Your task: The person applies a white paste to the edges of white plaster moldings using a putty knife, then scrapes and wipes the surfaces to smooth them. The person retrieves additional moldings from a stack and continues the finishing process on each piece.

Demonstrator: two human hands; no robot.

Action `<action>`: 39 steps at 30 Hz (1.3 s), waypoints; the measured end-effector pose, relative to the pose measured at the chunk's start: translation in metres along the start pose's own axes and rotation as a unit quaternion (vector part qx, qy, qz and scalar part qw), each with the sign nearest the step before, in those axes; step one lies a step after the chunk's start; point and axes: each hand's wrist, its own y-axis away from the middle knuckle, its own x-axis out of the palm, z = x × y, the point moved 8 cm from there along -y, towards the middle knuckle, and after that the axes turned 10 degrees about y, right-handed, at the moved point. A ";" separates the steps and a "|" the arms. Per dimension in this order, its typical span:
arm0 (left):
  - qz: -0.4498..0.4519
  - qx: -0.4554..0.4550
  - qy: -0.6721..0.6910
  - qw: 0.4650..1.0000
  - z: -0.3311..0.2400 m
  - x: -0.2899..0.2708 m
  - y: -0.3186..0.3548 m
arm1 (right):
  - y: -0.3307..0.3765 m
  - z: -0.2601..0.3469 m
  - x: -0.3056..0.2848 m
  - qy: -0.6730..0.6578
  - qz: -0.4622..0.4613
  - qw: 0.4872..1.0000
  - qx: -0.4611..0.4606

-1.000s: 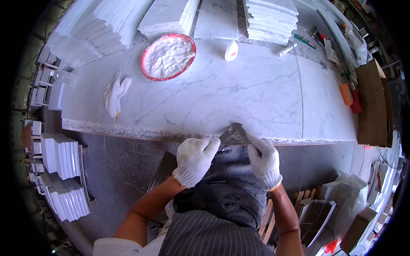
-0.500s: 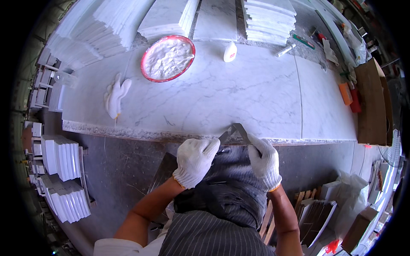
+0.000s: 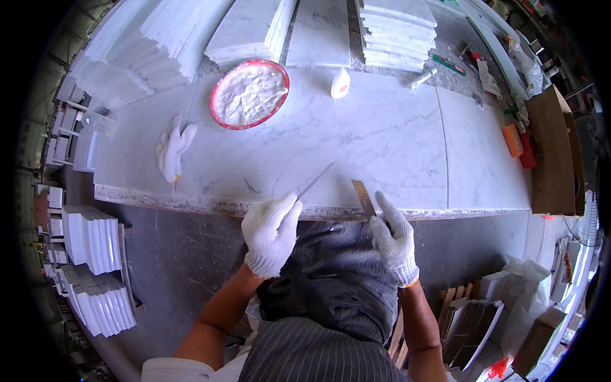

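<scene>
Brownish flat metal strip (image 3: 363,196) lay at eleven o'clock from the right hand (image 3: 396,247), with its long axis also directed to eleven. This hand, in a white knitted glove, pinched the near end of the strip, and its forefinger was stretched forward. Narrow grey metal blade (image 3: 316,181) was pinched between thumb and fingers of the left hand (image 3: 271,233), gloved in the same way, and it pointed between one and two o'clock. Therefore the two long axes leaned toward each other, but the free ends stayed apart: the strip's end was between four and five o'clock from the blade's end, nearer to the right hand. Both ends were above a white, grey-veined marble slab (image 3: 394,146). From the left hand, a red-rimmed round bowl of white paste (image 3: 237,127) was near twelve o'clock.
</scene>
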 end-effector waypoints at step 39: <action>0.230 -0.049 -0.430 0.872 0.118 -0.076 -0.148 | -0.208 0.152 0.159 0.506 0.013 0.806 -0.306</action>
